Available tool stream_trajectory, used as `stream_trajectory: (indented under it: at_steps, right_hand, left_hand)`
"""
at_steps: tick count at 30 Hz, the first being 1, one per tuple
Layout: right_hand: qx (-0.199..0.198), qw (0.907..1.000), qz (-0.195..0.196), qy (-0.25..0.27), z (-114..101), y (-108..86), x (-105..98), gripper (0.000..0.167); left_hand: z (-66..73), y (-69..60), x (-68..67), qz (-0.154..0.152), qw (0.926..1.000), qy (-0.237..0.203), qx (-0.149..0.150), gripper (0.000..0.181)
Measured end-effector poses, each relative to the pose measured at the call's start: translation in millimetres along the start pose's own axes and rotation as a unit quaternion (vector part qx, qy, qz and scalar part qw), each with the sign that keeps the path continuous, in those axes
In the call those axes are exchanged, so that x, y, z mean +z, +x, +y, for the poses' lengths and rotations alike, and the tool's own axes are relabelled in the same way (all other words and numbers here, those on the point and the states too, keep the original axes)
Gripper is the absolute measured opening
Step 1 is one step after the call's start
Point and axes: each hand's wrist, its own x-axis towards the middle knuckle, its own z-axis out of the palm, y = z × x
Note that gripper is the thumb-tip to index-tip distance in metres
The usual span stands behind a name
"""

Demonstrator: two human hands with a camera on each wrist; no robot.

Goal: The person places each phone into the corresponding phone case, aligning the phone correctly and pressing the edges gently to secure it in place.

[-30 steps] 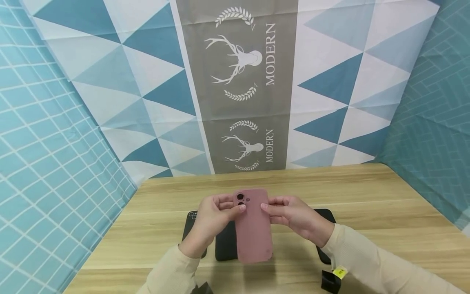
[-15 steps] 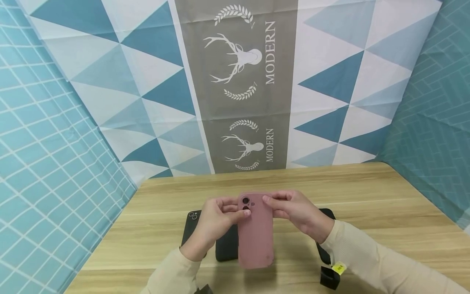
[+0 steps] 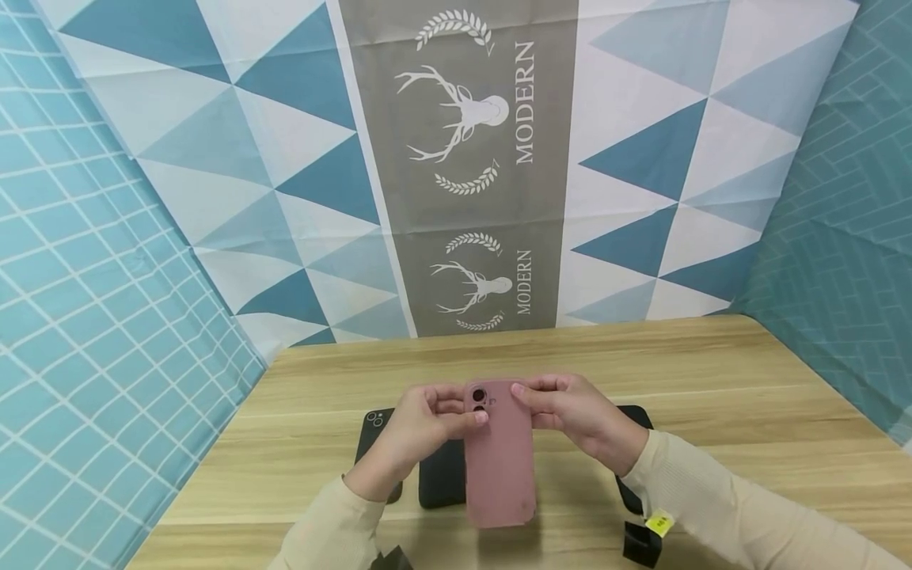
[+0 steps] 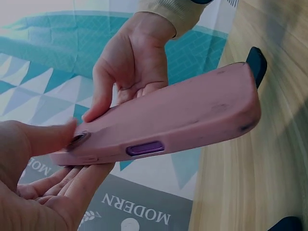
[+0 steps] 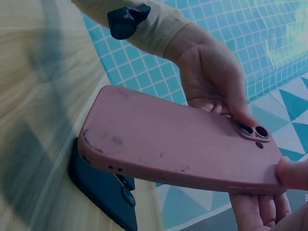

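Note:
A phone in a scuffed pink case point(image 3: 500, 475) is held up over the table, its back towards the head camera and its camera lenses at the upper left. My left hand point(image 3: 420, 431) pinches its upper left side, thumb by the lenses. On the upper right side, my right hand point(image 3: 587, 419) pinches the case between thumb and fingers. The left wrist view shows a long side slot point(image 4: 145, 148) with purple inside it. Dark scuffs point(image 5: 115, 140) mark the lower back in the right wrist view. The phone's front is hidden from the head camera.
On the wooden table point(image 3: 342, 372) lie a dark phone with ringed lenses point(image 3: 375, 423) at left, a black phone-shaped thing point(image 3: 440, 475) partly behind the pink case, and another black one point(image 3: 632, 416) partly behind the right arm. Patterned cloth point(image 3: 492, 182) hangs behind.
The pink-cased phone has come down slightly and a little to the right with my hands on it. My right thumb sits nearer its top edge than a second ago.

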Motion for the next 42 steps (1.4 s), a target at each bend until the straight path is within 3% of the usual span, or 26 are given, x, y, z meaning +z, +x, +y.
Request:
stream_trajectory:
  at_steps: [3,11,15,19,25,33,42]
  right_hand:
    - [0.002,1.0000,-0.003,0.002,-0.4,-0.4,0.2,0.032]
    - [0.005,0.9997,-0.023,-0.001,-3.6,2.3,0.1,0.039]
    - [0.005,0.9994,-0.035,0.000,-5.3,4.2,-0.9,0.034]
    - [0.004,0.9990,-0.043,0.006,-6.2,3.8,-0.9,0.036]
    - [0.001,0.9981,-0.062,-0.004,-5.9,1.4,-0.4,0.040]
    - [0.010,0.9980,-0.062,-0.007,-4.4,3.1,-5.8,0.040]
    - [0.015,0.9996,-0.020,0.014,-3.9,2.6,-6.8,0.036]
  left_hand:
    - [0.9,1.5,-1.1,0.014,0.9999,-0.007,0.006,0.034]
    - [7.7,3.2,1.8,0.108,0.9934,-0.031,0.023,0.024]
    - [10.5,3.6,3.4,0.127,0.9909,-0.041,0.018,0.021]
    - [9.5,4.3,2.7,0.121,0.9912,-0.054,0.009,0.022]
    - [2.0,4.1,2.2,0.087,0.9936,-0.072,-0.010,0.028]
    - [-1.3,5.3,2.8,0.053,0.9952,-0.082,-0.007,0.033]
    - [-11.0,7.6,6.4,0.038,0.9952,-0.089,-0.018,0.036]
